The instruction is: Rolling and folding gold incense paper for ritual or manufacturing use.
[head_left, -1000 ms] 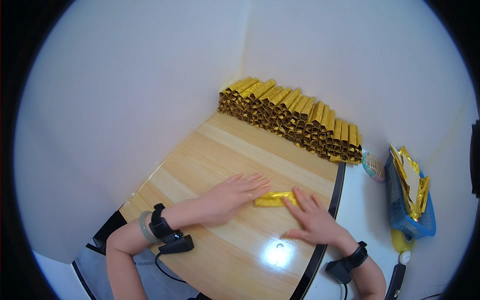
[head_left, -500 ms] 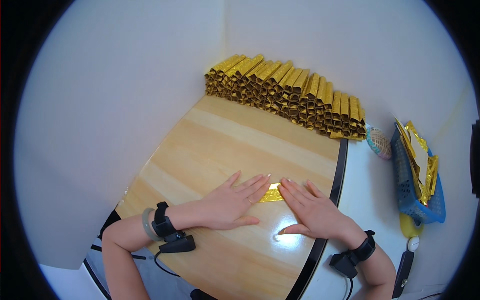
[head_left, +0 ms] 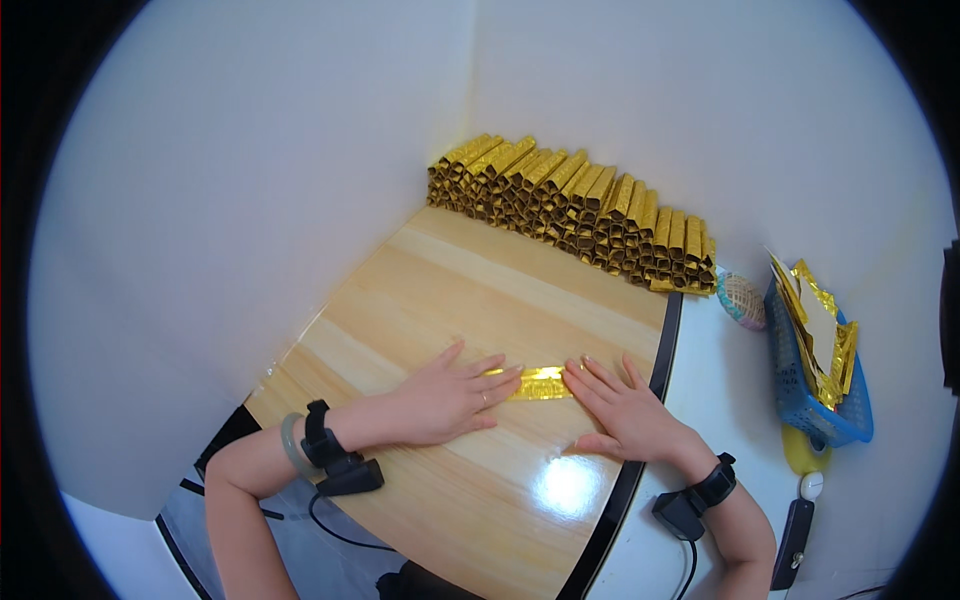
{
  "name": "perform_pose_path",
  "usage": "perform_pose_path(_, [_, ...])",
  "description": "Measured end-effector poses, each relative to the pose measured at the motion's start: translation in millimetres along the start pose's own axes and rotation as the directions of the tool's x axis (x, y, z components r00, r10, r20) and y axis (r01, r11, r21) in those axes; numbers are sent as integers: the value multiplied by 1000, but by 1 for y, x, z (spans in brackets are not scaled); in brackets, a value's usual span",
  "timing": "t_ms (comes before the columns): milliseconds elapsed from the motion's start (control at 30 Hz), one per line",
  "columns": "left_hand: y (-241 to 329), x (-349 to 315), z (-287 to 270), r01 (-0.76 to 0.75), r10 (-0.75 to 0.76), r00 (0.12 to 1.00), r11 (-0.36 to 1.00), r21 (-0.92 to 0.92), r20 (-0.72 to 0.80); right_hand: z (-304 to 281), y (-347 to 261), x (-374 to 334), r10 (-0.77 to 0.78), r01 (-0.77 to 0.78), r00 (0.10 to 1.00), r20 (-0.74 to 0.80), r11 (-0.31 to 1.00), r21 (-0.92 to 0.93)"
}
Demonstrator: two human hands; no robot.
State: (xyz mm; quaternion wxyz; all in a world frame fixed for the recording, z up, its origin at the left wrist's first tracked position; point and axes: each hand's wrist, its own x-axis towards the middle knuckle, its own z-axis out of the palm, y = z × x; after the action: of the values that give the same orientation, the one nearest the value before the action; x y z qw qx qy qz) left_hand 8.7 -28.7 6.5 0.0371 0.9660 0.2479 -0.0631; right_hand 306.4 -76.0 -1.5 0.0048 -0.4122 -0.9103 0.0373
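A flat strip of shiny gold foil paper point(head_left: 541, 384) lies on the wood-patterned table point(head_left: 440, 290), between my two hands. My left hand point(head_left: 448, 398) rests flat with its fingers spread, and its fingertips cover the strip's left end. Stretched out flat as well, my right hand point(head_left: 628, 412) presses its fingertips on the right end of the strip. The thumbs of both hands stand away from the fingers. At the far side of the table is a tall stack of folded gold paper tubes point(head_left: 575, 215), their ends facing me.
To the right, a blue plastic basket point(head_left: 822, 405) holds gold sheets and card. A woven round object point(head_left: 741, 300) sits near the stack on the white surface point(head_left: 705, 380). Walls close in the far and left sides. Cables hang from black devices on both my wrists.
My hands have moved slightly apart, so more of the gold strip shows between them. The whole view has shifted a little, and the stack appears lower.
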Motion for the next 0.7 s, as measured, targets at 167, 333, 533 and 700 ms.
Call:
perform_pose_path(167, [12,-9,2,-115,123,966,992,48,-228,-15,-29,-11,10,-9,1000,16,999,-33])
perform_pose_path(333, [9,8,-2,-162,127,952,981,-105,-278,-9,-44,0,38,-43,997,-70,996,-74])
perform_pose_path(533, [9,10,15,-118,129,932,992,54,-338,6,-36,5,-20,39,991,-134,989,143])
perform_pose_path(700, [7,9,4,-72,82,983,995,67,-167,0,-29,6,-32,37,997,-66,997,70])
